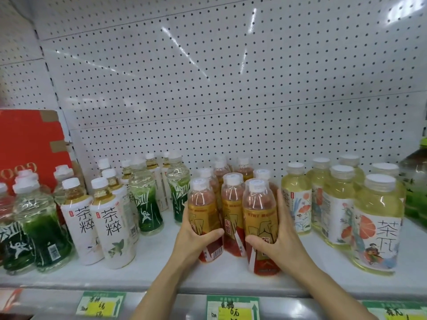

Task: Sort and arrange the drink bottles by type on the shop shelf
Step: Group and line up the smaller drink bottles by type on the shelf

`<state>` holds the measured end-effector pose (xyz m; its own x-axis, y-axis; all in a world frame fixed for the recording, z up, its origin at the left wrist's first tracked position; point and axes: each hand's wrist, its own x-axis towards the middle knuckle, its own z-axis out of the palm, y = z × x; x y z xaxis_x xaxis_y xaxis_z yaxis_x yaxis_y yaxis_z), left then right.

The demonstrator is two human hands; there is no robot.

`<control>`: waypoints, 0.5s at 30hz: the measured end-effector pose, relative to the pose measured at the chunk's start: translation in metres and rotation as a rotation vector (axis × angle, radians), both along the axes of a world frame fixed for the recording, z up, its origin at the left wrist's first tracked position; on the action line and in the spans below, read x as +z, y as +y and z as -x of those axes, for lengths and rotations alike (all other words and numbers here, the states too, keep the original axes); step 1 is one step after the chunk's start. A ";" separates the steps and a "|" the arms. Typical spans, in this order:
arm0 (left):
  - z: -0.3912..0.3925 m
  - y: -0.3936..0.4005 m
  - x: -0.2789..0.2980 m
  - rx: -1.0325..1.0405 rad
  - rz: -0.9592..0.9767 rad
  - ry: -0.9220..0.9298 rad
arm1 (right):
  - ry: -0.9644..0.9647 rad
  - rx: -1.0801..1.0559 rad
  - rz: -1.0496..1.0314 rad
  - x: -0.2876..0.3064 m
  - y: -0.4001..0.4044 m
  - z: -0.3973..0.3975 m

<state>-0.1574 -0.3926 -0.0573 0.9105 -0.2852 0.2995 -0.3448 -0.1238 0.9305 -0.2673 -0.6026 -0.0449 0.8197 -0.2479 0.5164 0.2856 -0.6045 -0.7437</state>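
Your left hand [196, 236] and right hand [275, 241] grip the front red-and-gold plastic tea bottles [233, 213] on the white shop shelf [161, 269]. Next, square this group near the front edge.

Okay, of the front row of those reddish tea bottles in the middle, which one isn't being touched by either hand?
The middle red tea bottle. The left hand grips the front-left bottle and the right hand grips the front-right bottle; the middle one stands free between them.

Price tags [233, 308] cut off below, rear red bottles [242, 168] — perhaps 4 — hidden
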 end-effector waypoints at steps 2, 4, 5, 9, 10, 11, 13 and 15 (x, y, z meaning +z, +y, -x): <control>0.004 -0.003 -0.001 0.005 0.007 -0.002 | -0.010 -0.009 -0.003 0.001 -0.005 -0.003; 0.010 -0.005 -0.002 0.010 0.010 -0.005 | -0.018 -0.015 0.001 0.001 -0.007 -0.003; 0.014 -0.005 -0.002 0.007 0.003 -0.008 | -0.020 -0.012 0.002 0.000 -0.008 -0.003; 0.034 0.004 0.001 0.018 -0.193 -0.071 | -0.013 -0.056 0.047 -0.005 -0.006 0.006; 0.041 0.007 0.003 0.050 -0.248 -0.114 | -0.025 -0.100 0.079 -0.005 -0.004 0.009; 0.048 0.012 0.005 0.098 -0.308 -0.165 | -0.050 -0.150 0.122 -0.004 -0.001 0.013; 0.058 0.025 0.008 0.211 -0.492 -0.289 | -0.155 -0.232 0.256 0.000 0.008 0.019; 0.062 0.042 0.007 0.336 -0.740 -0.395 | -0.288 -0.273 0.378 0.002 0.017 0.022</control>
<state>-0.2192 -0.3503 -0.0499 0.8502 -0.2667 0.4539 -0.4600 -0.7958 0.3940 -0.2897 -0.5854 -0.0430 0.5639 -0.1856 0.8047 0.2403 -0.8954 -0.3750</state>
